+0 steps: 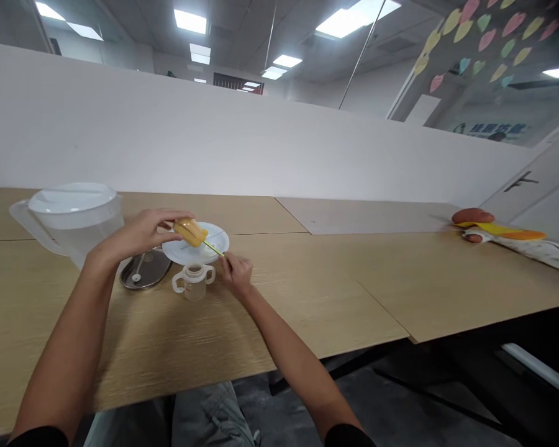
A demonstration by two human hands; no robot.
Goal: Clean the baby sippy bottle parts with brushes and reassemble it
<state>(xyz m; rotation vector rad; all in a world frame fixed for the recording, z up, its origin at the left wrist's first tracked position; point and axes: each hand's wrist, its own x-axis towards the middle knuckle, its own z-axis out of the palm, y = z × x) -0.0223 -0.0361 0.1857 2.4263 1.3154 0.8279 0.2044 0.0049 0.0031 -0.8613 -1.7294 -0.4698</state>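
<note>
Raised over a white plate [174,251], my left hand [142,233] grips a yellow, rounded cup lid [189,231] between thumb and fingers. My right hand [237,273] pinches a thin green stick [213,248], likely a small brush. Its far end meets the lid's lower right side; whether the tip goes inside cannot be made out. Small pale pieces [209,249] lie on the plate, too small to name. Just in front of the plate stands a clear two-handled baby cup [195,284], upright with its top uncovered. Neither hand touches it.
A lidded plastic pitcher [81,217] with water stands at the left. Beside it, partly behind my left forearm, is a round metal tray [149,272] with a white-ended piece on it. Plush-looking items [498,228] lie at the table's far right. A white wall [261,155] backs the table.
</note>
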